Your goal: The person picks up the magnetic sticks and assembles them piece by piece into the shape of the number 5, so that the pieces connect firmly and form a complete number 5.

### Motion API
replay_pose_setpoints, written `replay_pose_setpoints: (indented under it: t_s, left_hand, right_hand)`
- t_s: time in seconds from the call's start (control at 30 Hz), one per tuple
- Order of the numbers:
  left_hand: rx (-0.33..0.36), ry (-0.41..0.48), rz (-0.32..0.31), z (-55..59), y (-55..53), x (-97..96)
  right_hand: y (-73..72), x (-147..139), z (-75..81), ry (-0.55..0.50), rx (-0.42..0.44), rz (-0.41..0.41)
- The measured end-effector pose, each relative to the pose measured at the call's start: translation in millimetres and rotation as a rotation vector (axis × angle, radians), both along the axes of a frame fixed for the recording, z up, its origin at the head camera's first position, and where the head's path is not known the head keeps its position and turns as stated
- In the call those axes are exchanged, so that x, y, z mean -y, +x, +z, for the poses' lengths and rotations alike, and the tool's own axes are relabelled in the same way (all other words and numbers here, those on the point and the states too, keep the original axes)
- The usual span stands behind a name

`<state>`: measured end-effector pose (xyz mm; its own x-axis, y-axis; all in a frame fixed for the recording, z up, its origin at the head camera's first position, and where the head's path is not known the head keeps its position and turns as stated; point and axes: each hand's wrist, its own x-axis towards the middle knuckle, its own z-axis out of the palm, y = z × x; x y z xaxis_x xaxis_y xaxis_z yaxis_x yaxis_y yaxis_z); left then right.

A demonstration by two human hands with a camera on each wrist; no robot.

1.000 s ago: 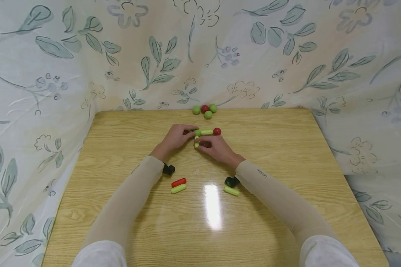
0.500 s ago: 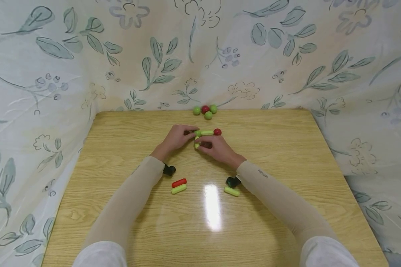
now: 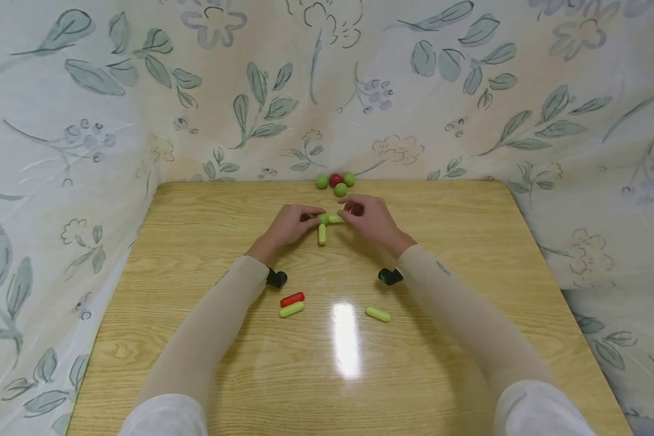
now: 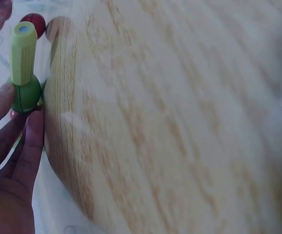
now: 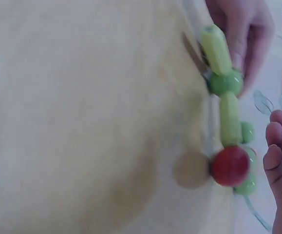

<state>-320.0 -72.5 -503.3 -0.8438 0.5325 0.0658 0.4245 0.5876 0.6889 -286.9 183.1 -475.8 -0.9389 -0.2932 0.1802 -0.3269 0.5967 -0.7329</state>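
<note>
My left hand pinches a green ball between thumb and fingers. Two yellow-green sticks are joined to that ball: one stick points toward me, the other stick runs rightward to a red ball. In the head view my right hand covers the red ball. The right wrist view shows loosely bent right fingers beside the red ball, apart from it and holding nothing. From the left wrist, the near stick appears end-on above the green ball.
Three loose green balls and one red ball cluster at the table's back edge. A red stick and a yellow-green stick lie front left; another yellow-green stick lies front right. A patterned cloth hangs behind the table.
My right hand has let go of the near stick and moved up and right, over to the red ball's end. The left hand keeps its pinch on the green ball.
</note>
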Motion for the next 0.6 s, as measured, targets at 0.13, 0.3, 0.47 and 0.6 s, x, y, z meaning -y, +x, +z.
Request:
replay_pose_setpoints:
  t_s: [0.13, 0.3, 0.47, 0.6]
  left_hand:
    - [0.007, 0.001, 0.001, -0.2, 0.1, 0.4]
    - [0.014, 0.008, 0.001, -2.2, -1.6, 1.8]
    - [0.019, 0.005, 0.001, -1.8, -1.7, 1.3]
    - [0.025, 0.004, -0.001, -0.8, -1.1, 0.9]
  right_hand:
    - [-18.0, -8.3, 5.0, -0.022, -0.003, -0.052]
    - [-37.9, -14.1, 6.5, -0.034, -0.007, -0.084]
    - [-48.8, -15.3, 3.6, -0.015, 0.026, -0.104]
    - [-56.7, -15.6, 0.6, -0.007, 0.069, -0.136]
